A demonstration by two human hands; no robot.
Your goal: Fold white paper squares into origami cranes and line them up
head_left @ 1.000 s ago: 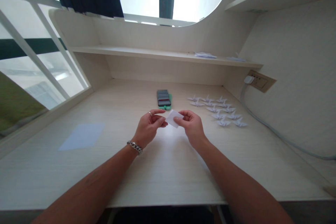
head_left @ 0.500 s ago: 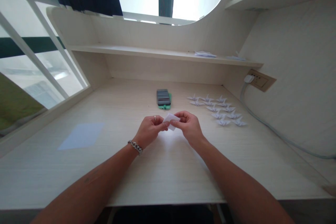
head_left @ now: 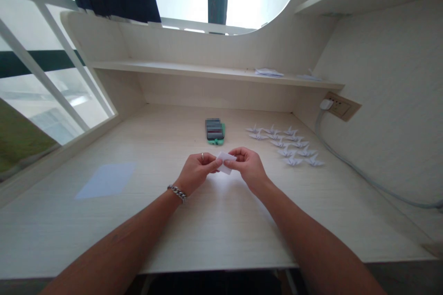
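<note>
Between my two hands, above the middle of the desk, is a small folded white paper [head_left: 225,162], roughly diamond-shaped. My left hand [head_left: 198,169] pinches its left side with thumb and fingers; a ring and a chain bracelet show on that hand and wrist. My right hand [head_left: 251,167] grips the right side, its thumb pressed on the front face. The fingers behind the paper are partly hidden. To the right of my hands, several white folded paper cranes [head_left: 278,144] stand in rows on the desk.
Behind my hands lies a phone on a green stand [head_left: 215,131], its screen blurred. A flat white paper sheet [head_left: 105,180] rests at the left. Folded papers [head_left: 268,72] lie on the back shelf [head_left: 194,70]. A grey cable [head_left: 360,170] runs from the wall socket [head_left: 342,106] along the right.
Both hands keep their pinch on the folded paper, which is tilted slightly differently. The whole view has shifted a little; the cranes and sheet stay in place.
</note>
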